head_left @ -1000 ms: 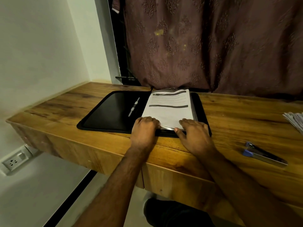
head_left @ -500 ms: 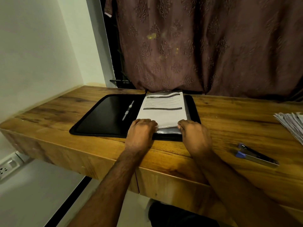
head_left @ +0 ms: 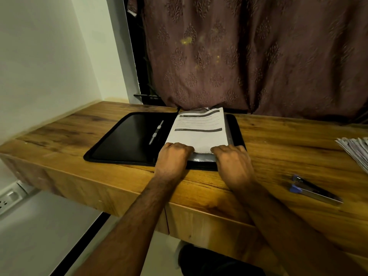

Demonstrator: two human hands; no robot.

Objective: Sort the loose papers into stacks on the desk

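The printed paper [head_left: 199,132] is lying on the open black folder's [head_left: 131,140] right half on the desk [head_left: 278,152]. The left hand [head_left: 173,156] and right hand [head_left: 233,160] are gripping its near edge, fingers curled.

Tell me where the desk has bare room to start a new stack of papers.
Bare wood lies between the open black folder and the stapler, up to the paper pile at the right edge. A narrower strip runs left of the folder, toward the wall. The folder's right half is crowded: the printed sheet, left hand and right hand.
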